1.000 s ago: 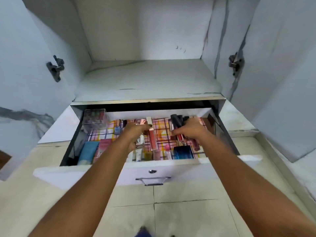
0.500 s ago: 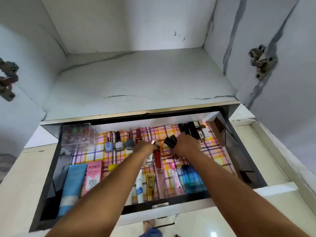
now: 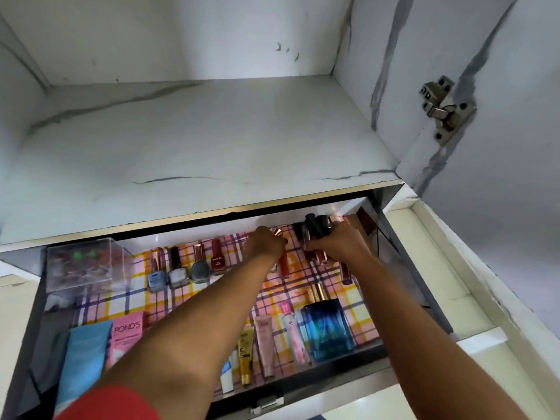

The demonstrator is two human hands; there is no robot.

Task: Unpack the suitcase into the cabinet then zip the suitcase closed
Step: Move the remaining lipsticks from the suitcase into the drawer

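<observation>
The cabinet's drawer (image 3: 303,386) stands pulled out, lined with plaid paper and filled with cosmetics. My left hand (image 3: 266,244) reaches to the drawer's back row and grips a red lip gloss tube (image 3: 284,268) with a rose-gold cap. Just right of it, my right hand (image 3: 336,245) holds a bunch of dark lipstick tubes (image 3: 315,227) near the back right corner. Several nail polish bottles (image 3: 177,274) lie in a row left of my hands. The suitcase is out of view.
A bare marbled shelf (image 3: 197,140) sits above the drawer. A clear box (image 3: 81,265) is at the drawer's back left. A pink Pond's box (image 3: 127,331), several tubes (image 3: 265,338) and a blue perfume bottle (image 3: 327,328) lie along the front. The open right door (image 3: 515,147) carries a hinge (image 3: 444,109).
The view has moved in closer over the drawer. Both hands have reached farther toward the drawer's back, my right hand still holding the dark tubes.
</observation>
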